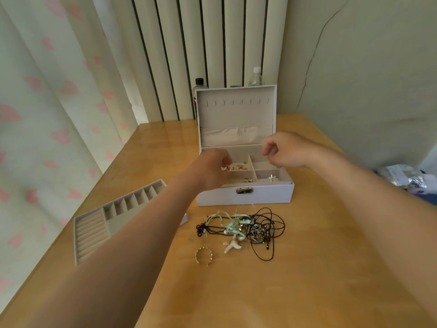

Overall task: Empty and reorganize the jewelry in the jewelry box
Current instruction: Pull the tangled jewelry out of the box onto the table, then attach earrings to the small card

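A white jewelry box [264, 197] stands open on the wooden table [319, 268], its lid [236, 110] upright. Small gold and pink earrings [236, 166] lie in its back left compartment, and a flower-shaped piece [273, 177] lies at the front right. My left hand [210, 169] reaches into the left side with fingers curled at the earrings; whether it grips one is hidden. My right hand [283, 150] hovers over the right back compartment, fingertips pinched with nothing visible between them. A tangle of black cords and a mint ribbon [248, 228] lies before the box, beside a gold bracelet [204, 256] and a white pendant [233, 246].
The box's removed grey tray [94, 226] with ring rolls and slots lies at the left, partly under my left forearm. Two bottles [199, 84] stand behind the lid. A crumpled plastic bag [406, 178] sits off the right table edge. Curtains hang along the left.
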